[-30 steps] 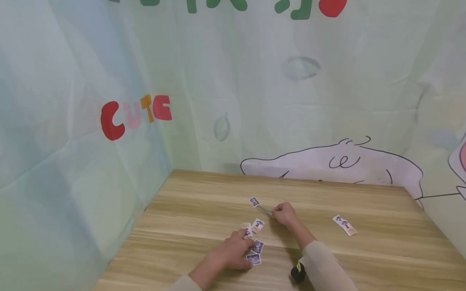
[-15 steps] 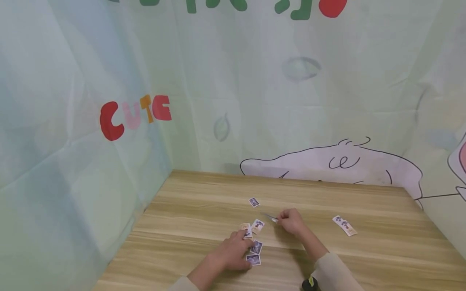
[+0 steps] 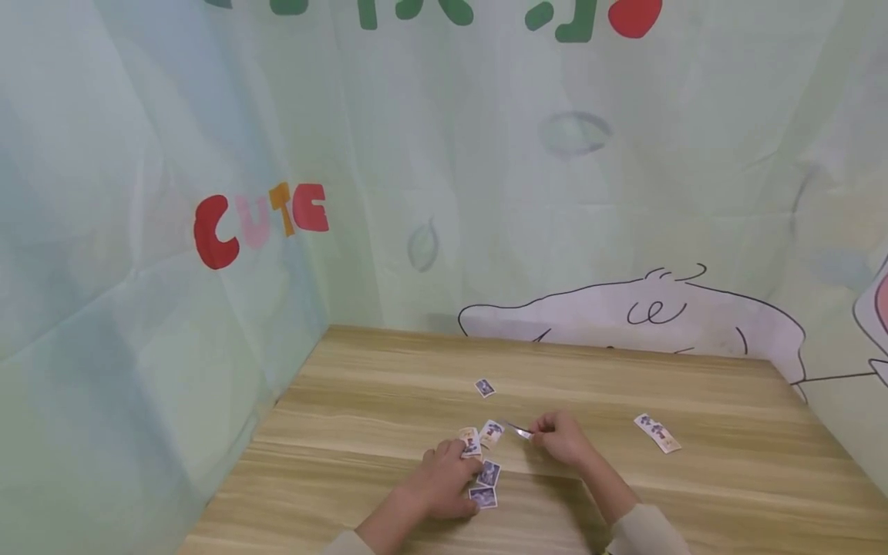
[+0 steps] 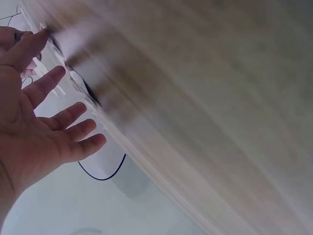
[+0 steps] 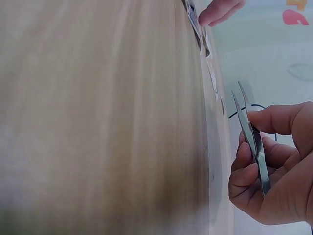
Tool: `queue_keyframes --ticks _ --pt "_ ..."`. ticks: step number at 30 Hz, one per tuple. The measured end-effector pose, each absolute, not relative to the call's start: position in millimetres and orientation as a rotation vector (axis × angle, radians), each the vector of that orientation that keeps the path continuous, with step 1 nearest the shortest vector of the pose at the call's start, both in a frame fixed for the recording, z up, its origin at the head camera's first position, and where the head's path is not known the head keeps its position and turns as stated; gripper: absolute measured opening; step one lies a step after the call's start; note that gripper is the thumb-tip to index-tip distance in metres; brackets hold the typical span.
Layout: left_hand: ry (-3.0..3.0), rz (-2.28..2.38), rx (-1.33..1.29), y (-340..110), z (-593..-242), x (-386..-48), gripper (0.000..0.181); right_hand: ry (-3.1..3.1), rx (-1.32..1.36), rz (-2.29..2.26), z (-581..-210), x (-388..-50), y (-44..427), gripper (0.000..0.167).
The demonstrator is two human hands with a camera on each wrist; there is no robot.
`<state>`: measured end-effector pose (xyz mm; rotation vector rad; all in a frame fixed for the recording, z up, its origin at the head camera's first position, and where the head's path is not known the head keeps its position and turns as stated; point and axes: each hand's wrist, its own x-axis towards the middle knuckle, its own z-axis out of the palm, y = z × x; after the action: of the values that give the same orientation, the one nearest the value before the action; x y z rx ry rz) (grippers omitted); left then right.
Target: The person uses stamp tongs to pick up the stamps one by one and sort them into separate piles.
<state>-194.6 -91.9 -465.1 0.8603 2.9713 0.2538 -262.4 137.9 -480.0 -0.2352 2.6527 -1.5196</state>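
Note:
My right hand pinches a pair of metal tweezers between thumb and fingers. In the right wrist view the tweezers' tips stand apart with nothing between them. In the head view they point left, close to a small picture card with a pale lower part. My left hand rests with spread fingers at a loose row of cards. Its fingertips touch or nearly touch a partly covered card, a purple card and another purple card. Farther back lies a single purple card.
A longer strip of pictures lies on the right part of the wooden table. Printed cloth hangs behind the table and along its left side.
My right hand has drawn the tweezers back from the far purple card, toward me and slightly right. That card stays on the table. The left hand keeps its place.

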Motion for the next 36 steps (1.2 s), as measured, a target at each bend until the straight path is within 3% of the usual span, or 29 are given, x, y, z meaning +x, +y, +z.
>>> queue_keyframes --ticks 36 --pt "2.928 0.276 0.916 -103.4 -476.1 -199.9 0.071 2.468 -0.575 -1.429 -477.2 -226.3 164.1 0.009"
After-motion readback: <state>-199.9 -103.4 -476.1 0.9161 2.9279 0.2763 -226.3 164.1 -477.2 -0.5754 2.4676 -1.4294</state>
